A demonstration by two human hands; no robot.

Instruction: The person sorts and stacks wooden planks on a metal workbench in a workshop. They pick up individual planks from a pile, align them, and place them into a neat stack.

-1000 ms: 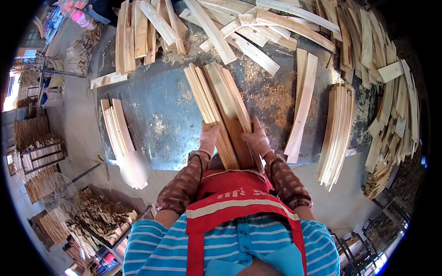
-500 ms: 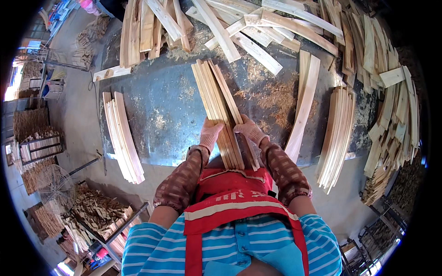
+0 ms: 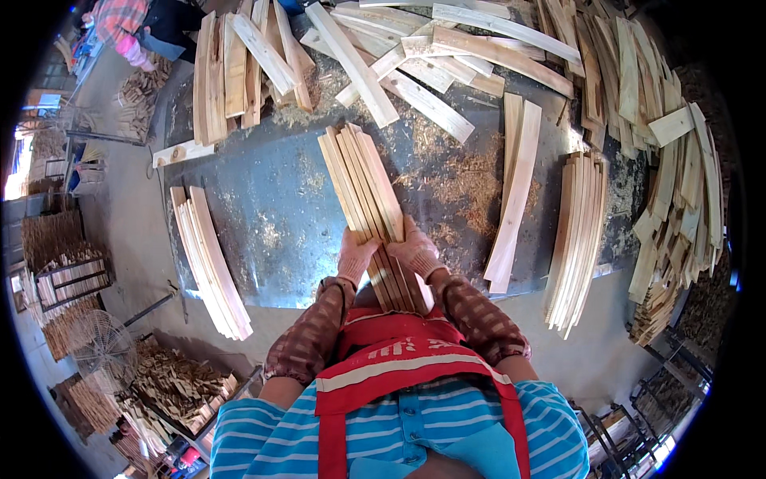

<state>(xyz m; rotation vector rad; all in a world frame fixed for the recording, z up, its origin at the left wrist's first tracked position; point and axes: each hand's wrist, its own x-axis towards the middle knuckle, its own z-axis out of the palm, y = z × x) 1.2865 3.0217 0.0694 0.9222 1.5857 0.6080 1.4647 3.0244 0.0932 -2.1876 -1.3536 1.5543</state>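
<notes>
You are holding a bundle of boards (image 3: pixel 363 180) in the middle of the scene, over the near part of the desk (image 3: pixel 275 239). The boards are long, thin and flat, and they are showing yellow, tan and pale pink wood. They are sitting snugly side by side, with their far ends making an uneven, steppy line. The bundle is pointing away from you, its long side running from near to far, and its far end is leaning a bit to the left. The near end is poking past the desk toward your red apron (image 3: pixel 399 355). Your left hand (image 3: pixel 357 254) is gripping the left side, and your right hand (image 3: pixel 415 249) is gripping the right. The fingers on both hands are closing around the wood, only as wide apart as the bundle needs.
</notes>
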